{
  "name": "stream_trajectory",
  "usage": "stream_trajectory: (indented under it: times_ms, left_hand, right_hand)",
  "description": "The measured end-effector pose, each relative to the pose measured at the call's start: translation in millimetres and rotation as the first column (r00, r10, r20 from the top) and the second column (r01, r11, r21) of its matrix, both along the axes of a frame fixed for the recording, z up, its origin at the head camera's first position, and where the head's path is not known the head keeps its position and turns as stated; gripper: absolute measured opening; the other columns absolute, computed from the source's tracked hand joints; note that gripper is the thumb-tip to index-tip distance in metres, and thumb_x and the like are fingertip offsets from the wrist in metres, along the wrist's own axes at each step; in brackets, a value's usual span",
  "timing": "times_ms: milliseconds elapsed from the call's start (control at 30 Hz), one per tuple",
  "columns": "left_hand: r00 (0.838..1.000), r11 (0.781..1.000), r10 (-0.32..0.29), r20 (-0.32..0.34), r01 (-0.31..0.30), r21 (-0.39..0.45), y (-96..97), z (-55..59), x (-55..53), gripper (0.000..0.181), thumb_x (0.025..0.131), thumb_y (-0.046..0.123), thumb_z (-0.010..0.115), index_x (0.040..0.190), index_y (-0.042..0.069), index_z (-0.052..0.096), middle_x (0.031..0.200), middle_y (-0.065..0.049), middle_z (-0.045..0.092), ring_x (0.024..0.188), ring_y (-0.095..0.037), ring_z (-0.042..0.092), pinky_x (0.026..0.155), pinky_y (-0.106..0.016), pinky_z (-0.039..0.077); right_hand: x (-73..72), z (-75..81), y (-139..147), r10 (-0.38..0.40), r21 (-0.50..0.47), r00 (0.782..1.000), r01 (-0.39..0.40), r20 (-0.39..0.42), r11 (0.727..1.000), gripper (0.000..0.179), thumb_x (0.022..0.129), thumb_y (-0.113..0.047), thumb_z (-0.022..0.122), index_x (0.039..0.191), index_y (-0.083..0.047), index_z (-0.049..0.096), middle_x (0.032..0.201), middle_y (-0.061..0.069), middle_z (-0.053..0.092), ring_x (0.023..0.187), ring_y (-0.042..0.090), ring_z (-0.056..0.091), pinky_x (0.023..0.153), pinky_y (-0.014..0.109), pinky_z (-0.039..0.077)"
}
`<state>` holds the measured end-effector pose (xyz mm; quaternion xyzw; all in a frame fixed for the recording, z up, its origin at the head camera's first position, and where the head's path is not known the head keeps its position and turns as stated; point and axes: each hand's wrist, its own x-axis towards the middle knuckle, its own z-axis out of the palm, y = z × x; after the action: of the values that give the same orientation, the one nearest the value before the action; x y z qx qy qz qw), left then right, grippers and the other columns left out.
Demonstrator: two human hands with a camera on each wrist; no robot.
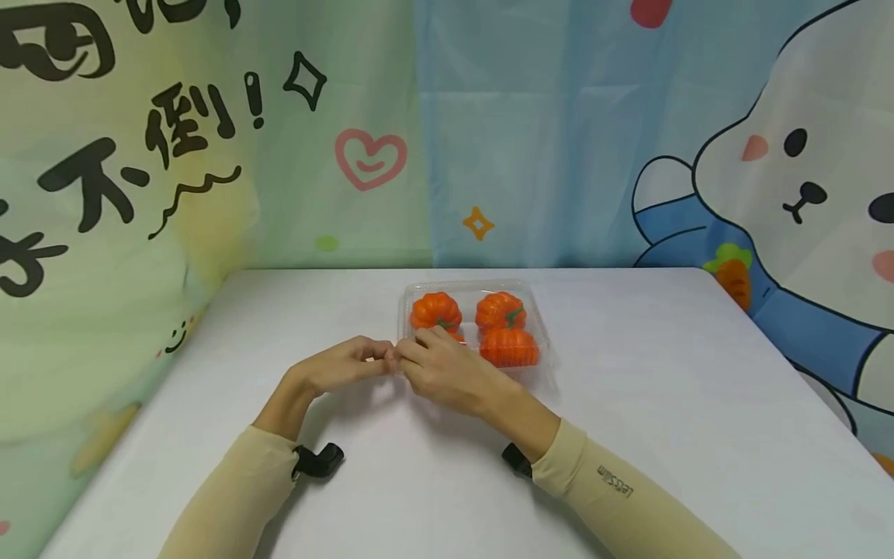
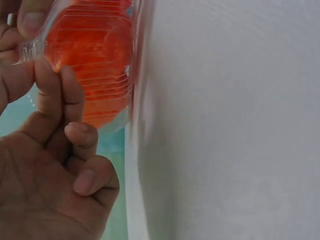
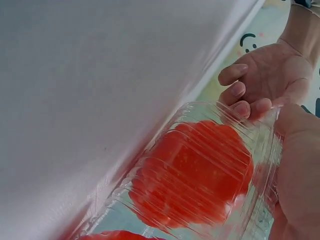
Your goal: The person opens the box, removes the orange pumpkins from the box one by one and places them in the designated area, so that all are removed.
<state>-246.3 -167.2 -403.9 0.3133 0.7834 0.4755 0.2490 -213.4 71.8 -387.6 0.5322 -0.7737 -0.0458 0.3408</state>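
Note:
A clear plastic clamshell box (image 1: 464,285) sits toward the back of the table, holding several orange toy pumpkins (image 1: 508,349). Its front left corner lies between both hands. My left hand (image 1: 349,363) pinches the rim there between thumb and index finger, the other fingers loosely bent, as the left wrist view shows. Right beside it, my right hand (image 1: 450,373) grips the same rim with thumb and fingers and partly covers a front pumpkin. Ribbed plastic wall (image 3: 262,150) stands in front of a pumpkin (image 3: 195,172) in the right wrist view.
The white table (image 1: 649,404) extends around the box. A printed curtain (image 1: 503,155) hangs close behind the table's back edge and along its left side. Black wrist devices (image 1: 319,460) are worn under both forearms.

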Motion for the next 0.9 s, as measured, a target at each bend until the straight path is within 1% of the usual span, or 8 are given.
stream_trajectory:
  times_ms: [133, 233, 400, 500, 600, 667, 800, 900]
  left_hand:
    - [0.998, 1.000, 0.015, -0.058, -0.016, -0.020, 5.1, -2.8, -1.3, 0.020, 0.101, 0.012, 0.055, 0.100, -0.004, 0.067, 0.102, -0.011, 0.066, 0.098, -0.018, 0.054, 0.089, -0.032, 0.040]
    - [0.997, 0.998, 0.036, -0.075, -0.039, -0.039, 5.9, -4.1, -1.8, 0.020, 0.100, 0.011, 0.052, 0.100, -0.002, 0.068, 0.102, -0.010, 0.068, 0.097, -0.018, 0.055, 0.089, -0.032, 0.040]
    - [0.995, 0.995, 0.060, -0.074, -0.066, -0.075, 3.3, -2.4, -0.7, 0.022, 0.098, 0.012, 0.051, 0.100, 0.001, 0.070, 0.101, -0.007, 0.068, 0.098, -0.018, 0.056, 0.091, -0.033, 0.041]
    - [0.996, 0.994, 0.065, -0.068, -0.071, -0.089, 2.1, -0.6, -0.1, 0.022, 0.098, 0.012, 0.051, 0.100, 0.002, 0.070, 0.101, -0.006, 0.068, 0.098, -0.018, 0.056, 0.091, -0.033, 0.041]
    - [0.995, 0.992, 0.072, -0.064, -0.077, -0.095, 0.9, 1.8, 0.9, 0.022, 0.097, 0.012, 0.050, 0.099, 0.002, 0.070, 0.099, -0.006, 0.067, 0.097, -0.019, 0.056, 0.090, -0.032, 0.042]
    - [0.996, 0.992, 0.074, -0.059, -0.080, -0.102, -0.1, 3.9, 1.3, 0.023, 0.097, 0.011, 0.049, 0.098, 0.002, 0.070, 0.098, -0.006, 0.067, 0.097, -0.019, 0.056, 0.089, -0.032, 0.041]
    - [0.998, 0.992, 0.045, -0.054, -0.051, -0.117, -1.8, 6.5, 0.3, 0.023, 0.097, 0.012, 0.049, 0.097, 0.001, 0.069, 0.096, -0.010, 0.065, 0.096, -0.020, 0.052, 0.087, -0.033, 0.038]
    - [0.998, 0.991, 0.028, -0.049, -0.034, -0.126, -4.0, 7.3, -1.0, 0.023, 0.097, 0.013, 0.049, 0.097, 0.000, 0.068, 0.095, -0.009, 0.063, 0.096, -0.020, 0.051, 0.086, -0.034, 0.037]
  right_hand:
    - [-2.9, 0.9, 1, 0.027, -0.079, 0.999, -0.026, 0.019, 0.997, 0.012, 0.094, -0.011, 0.068, 0.105, -0.007, 0.072, 0.108, 0.000, 0.066, 0.093, 0.020, 0.057, 0.080, 0.028, 0.047]
    - [-4.5, 2.3, 2, 0.037, -0.116, 0.999, -0.035, 0.019, 0.993, 0.008, 0.092, -0.009, 0.069, 0.100, -0.008, 0.070, 0.105, 0.000, 0.067, 0.092, 0.020, 0.057, 0.079, 0.027, 0.047]
    - [-2.6, 4.7, 2, 0.028, -0.098, 1.000, -0.028, -0.005, 0.995, 0.011, 0.091, -0.011, 0.067, 0.101, -0.008, 0.072, 0.102, -0.001, 0.067, 0.091, 0.019, 0.058, 0.080, 0.028, 0.048]
    - [1.5, 6.0, 4, -0.003, -0.081, 1.000, 0.004, 0.010, 0.997, 0.014, 0.093, -0.010, 0.066, 0.106, -0.009, 0.073, 0.109, -0.001, 0.068, 0.100, 0.020, 0.062, 0.086, 0.031, 0.049]
    - [6.1, 8.0, 8, -0.035, -0.050, 0.999, 0.036, 0.018, 0.998, 0.015, 0.097, -0.010, 0.066, 0.111, -0.011, 0.070, 0.119, 0.000, 0.067, 0.111, 0.020, 0.063, 0.093, 0.035, 0.049]
    - [8.4, 8.9, 12, -0.049, -0.042, 0.999, 0.050, 0.016, 0.998, 0.014, 0.099, -0.010, 0.066, 0.113, -0.012, 0.068, 0.123, 0.000, 0.066, 0.114, 0.019, 0.063, 0.095, 0.036, 0.049]
    - [10.5, 9.2, 19, -0.062, -0.059, 0.998, 0.063, 0.017, 0.996, 0.018, 0.098, -0.011, 0.068, 0.116, -0.013, 0.067, 0.127, 0.001, 0.066, 0.115, 0.019, 0.064, 0.096, 0.037, 0.051]
    - [11.5, 8.5, 25, -0.078, -0.052, 0.996, 0.080, 0.037, 0.995, 0.024, 0.097, -0.013, 0.070, 0.121, -0.015, 0.066, 0.130, 0.002, 0.065, 0.117, 0.020, 0.063, 0.094, 0.038, 0.051]
